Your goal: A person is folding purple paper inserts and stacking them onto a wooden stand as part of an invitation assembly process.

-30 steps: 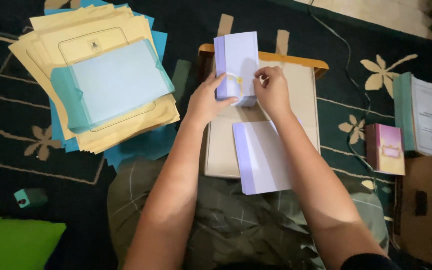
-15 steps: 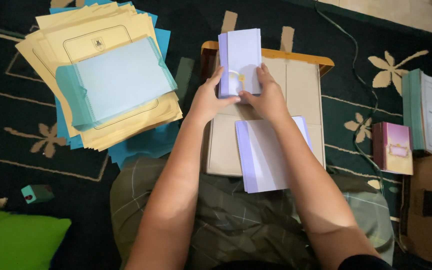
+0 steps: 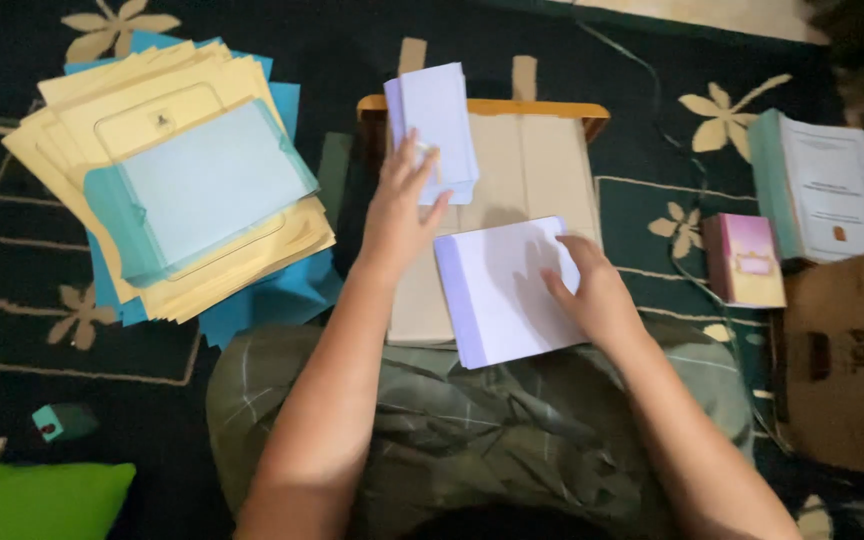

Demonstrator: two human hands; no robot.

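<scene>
Pins the upper lavender stack [image 3: 437, 125] under the left hand [image 3: 397, 215], fingers spread open and laid flat on its lower edge, gripping nothing. Presses the right hand [image 3: 592, 295] down on the lower lavender stack [image 3: 502, 290], fingers loosely open, tips on its right edge, nothing clasped. Looks like a sorting or squaring step, with both stacks held flat rather than lifted. Calls next, by judgement, for a pinch at a corner under the right fingertips while keeping the far stack steady beneath the left ones.

Rests both stacks on a beige board [image 3: 542, 150] with an orange far rim, used as a counter across the lap. Sits on a dark green carpet [image 3: 652, 60] with pale flowers. Shows, left of the left fingers, a pile of yellow and blue sheets [image 3: 182, 200]; right of the right fingers, a small pink book [image 3: 747, 260], a thick teal-spined book [image 3: 827, 185] and a cardboard box [image 3: 842, 360].
</scene>
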